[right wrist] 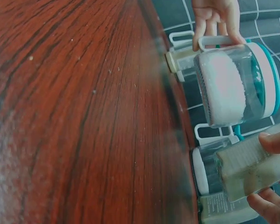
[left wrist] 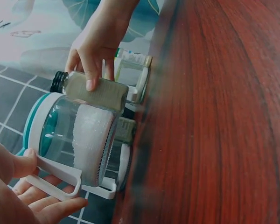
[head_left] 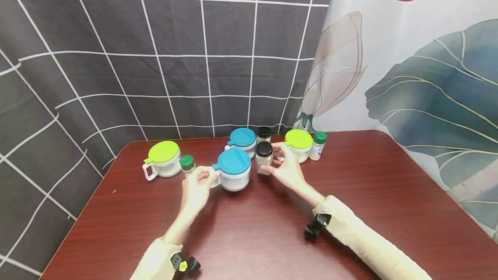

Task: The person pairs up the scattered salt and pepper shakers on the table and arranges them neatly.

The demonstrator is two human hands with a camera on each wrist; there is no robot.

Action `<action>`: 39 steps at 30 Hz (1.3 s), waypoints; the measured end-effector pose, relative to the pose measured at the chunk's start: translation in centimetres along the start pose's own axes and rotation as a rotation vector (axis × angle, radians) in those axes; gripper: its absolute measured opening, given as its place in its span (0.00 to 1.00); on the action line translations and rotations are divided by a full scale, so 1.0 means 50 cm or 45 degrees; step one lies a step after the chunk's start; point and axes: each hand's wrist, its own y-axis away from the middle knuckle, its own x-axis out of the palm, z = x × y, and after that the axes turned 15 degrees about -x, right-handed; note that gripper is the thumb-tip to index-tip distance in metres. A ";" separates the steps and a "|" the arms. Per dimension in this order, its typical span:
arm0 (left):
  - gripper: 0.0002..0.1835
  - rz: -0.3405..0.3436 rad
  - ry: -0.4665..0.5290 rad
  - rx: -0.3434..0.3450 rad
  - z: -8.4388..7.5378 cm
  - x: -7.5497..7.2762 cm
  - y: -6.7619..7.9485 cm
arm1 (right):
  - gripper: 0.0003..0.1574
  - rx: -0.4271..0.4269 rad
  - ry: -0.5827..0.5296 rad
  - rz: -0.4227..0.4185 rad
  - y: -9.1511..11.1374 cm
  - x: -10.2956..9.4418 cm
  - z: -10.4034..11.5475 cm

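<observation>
My left hand (head_left: 196, 188) grips the white handle of a clear seasoning jar with a blue lid (head_left: 234, 168). White grains fill part of this jar (left wrist: 91, 140). Fingers of my right hand (head_left: 288, 168) pinch a black-capped spice bottle (head_left: 264, 158) from its right side; its contents look pale and powdery (right wrist: 252, 163). The two held containers stand upright, side by side. Whether their bases touch the table is hard to tell. Behind them are a second blue-lidded jar (head_left: 242, 138) and another black-capped bottle (head_left: 264, 133).
On the left stand a green-lidded jar (head_left: 164, 154) and a green-capped shaker (head_left: 187, 163), the latter partly behind my left hand. To the right are another green-lidded jar (head_left: 298, 141) and shaker (head_left: 318, 146). A grid-patterned cloth (head_left: 175, 55) hangs behind the reddish-brown table (head_left: 249, 241).
</observation>
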 end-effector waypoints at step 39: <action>0.10 0.021 0.121 -0.054 0.019 0.064 -0.028 | 0.36 0.091 0.019 0.013 0.016 -0.011 -0.023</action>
